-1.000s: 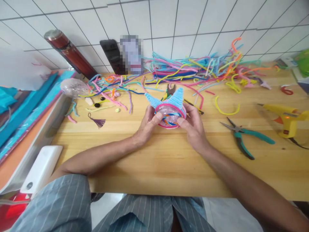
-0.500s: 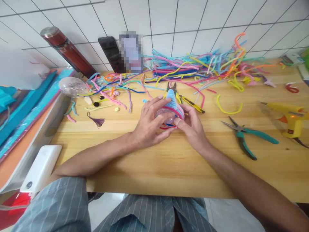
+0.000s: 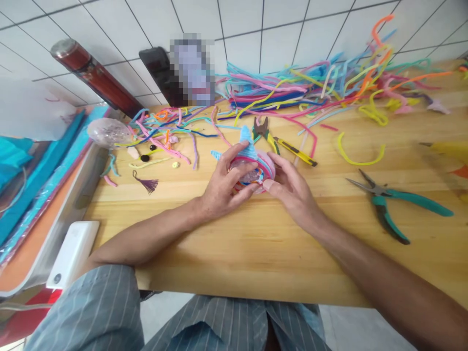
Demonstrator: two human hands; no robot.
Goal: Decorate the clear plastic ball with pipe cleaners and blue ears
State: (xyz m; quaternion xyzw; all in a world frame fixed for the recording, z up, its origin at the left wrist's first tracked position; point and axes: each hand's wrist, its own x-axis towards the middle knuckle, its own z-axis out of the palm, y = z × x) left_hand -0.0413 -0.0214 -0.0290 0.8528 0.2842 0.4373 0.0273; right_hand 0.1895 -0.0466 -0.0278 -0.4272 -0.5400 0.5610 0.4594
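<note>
Between my hands is a pipe-cleaner craft (image 3: 268, 165), a rounded piece with pink and blue bands, a clear shiny part in the middle and light-blue pointed parts sticking out at the top and left. My left hand (image 3: 228, 183) curls over its left side, fingers lying across the clear part. My right hand (image 3: 292, 190) pinches its right rim between thumb and fingers. Just behind it lie cutting pliers (image 3: 263, 130) with yellow-green handles and a yellow utility knife (image 3: 296, 151). The underside of the craft is hidden.
Many coloured pipe cleaners (image 3: 278, 92) pile along the tiled wall. Teal-handled needle-nose pliers (image 3: 387, 195) and a partly visible yellow glue gun (image 3: 448, 148) are at right. A purple tassel (image 3: 146, 183), clear ball (image 3: 109, 132), red flask (image 3: 95, 73) and white power bank (image 3: 73, 251) are at left.
The view has shifted, and the glue gun has slid mostly out at the right. The craft sits turned slightly in my hands, showing more of its left blue point. Both hands keep hold.
</note>
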